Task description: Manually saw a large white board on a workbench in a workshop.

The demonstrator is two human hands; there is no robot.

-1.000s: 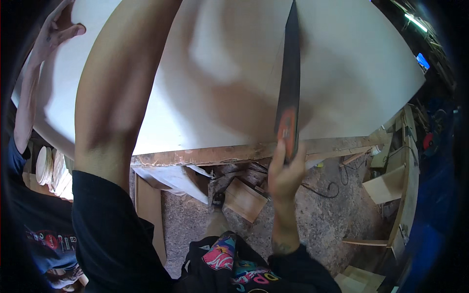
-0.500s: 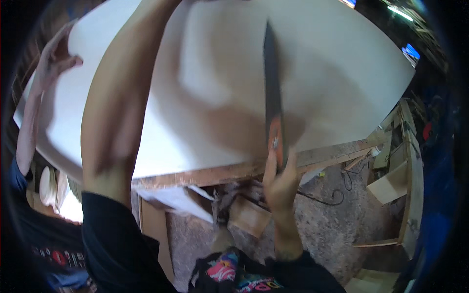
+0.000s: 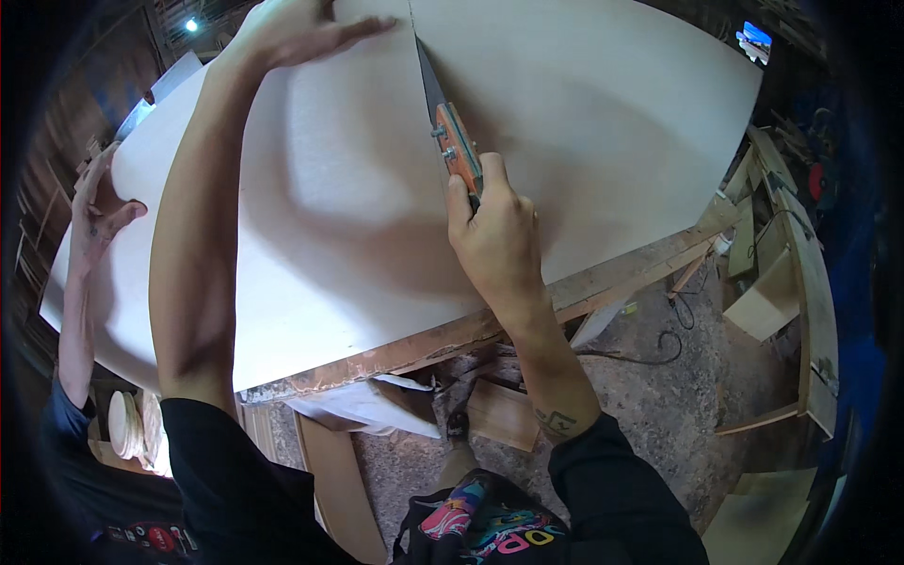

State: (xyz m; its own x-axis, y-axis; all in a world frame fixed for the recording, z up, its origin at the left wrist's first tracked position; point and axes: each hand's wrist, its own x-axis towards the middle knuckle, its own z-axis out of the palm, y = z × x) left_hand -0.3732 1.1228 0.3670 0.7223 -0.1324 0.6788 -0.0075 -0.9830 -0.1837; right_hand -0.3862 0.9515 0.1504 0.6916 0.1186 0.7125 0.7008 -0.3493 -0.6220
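A large white board [image 3: 603,104] lies over a wooden support, with a thin dark line running down it from the top of the view. My right hand [image 3: 499,226] is closed round the orange, bolted handle [image 3: 456,141] of a long pointed blade [image 3: 431,80]. The blade meets the board along that line; whether it passes through the board I cannot tell, nor are teeth visible. Left of the line, my left hand [image 3: 297,36] rests on the board, thumb stretched out, its far fingers cut off by the view. It holds nothing.
At far left, another person's hand [image 3: 97,212] is at the board's edge. A rough wooden beam [image 3: 377,363] runs under the near edge. On the floor are a loose panel [image 3: 504,414] and a dark cable [image 3: 650,358]; a wooden frame [image 3: 815,330] stands at right.
The blade has come from above the board down onto the line, with my right hand moving up and left. My left hand now shows at the top; the view has shifted.
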